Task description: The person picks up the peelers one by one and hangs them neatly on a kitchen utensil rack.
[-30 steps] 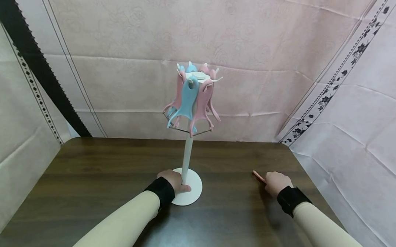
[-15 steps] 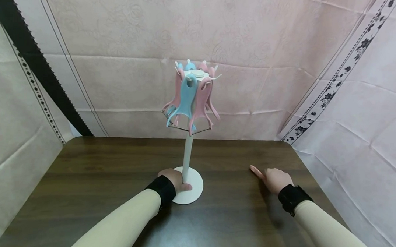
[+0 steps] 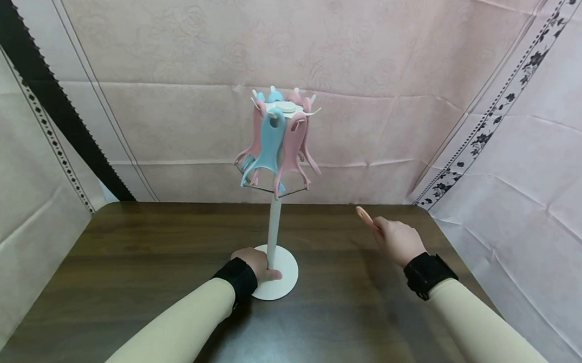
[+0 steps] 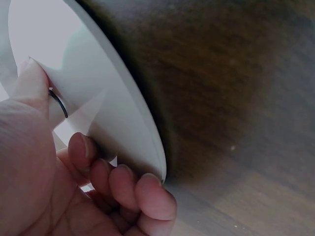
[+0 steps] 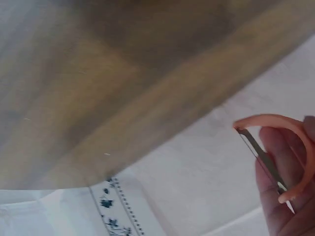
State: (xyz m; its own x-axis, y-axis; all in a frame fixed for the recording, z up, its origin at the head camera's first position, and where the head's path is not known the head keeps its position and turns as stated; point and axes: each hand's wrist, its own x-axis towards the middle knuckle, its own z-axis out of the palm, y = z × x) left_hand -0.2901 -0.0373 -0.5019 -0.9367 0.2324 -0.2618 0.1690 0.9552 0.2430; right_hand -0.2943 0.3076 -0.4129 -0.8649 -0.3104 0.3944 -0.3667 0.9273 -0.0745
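Near the middle of the table stands a white rack with a round base [image 3: 286,265] and a slim pole [image 3: 274,225]. From its top hooks hang several Y-shaped peelers, among them a blue peeler [image 3: 272,141] and a pink peeler [image 3: 292,151]. My left hand [image 3: 252,261] grips the foot of the pole, its thumb lying across the base; the left wrist view shows curled fingers [image 4: 123,184] over the base disc [image 4: 93,59]. Raised above the table at the right, my right hand [image 3: 402,241] holds a pinkish-orange peeler [image 5: 268,119], its metal blade [image 5: 263,157] facing out.
The brown wooden table [image 3: 143,264] ends at a back edge behind the rack. Pale cloth curtains [image 3: 186,126] hang behind and on both sides, and a black strip [image 3: 58,99] slants down at the left.
My right hand has lifted the peeler off the table, moving up and farther back, and the peeler's end now points higher. The left hand stays on the pole.
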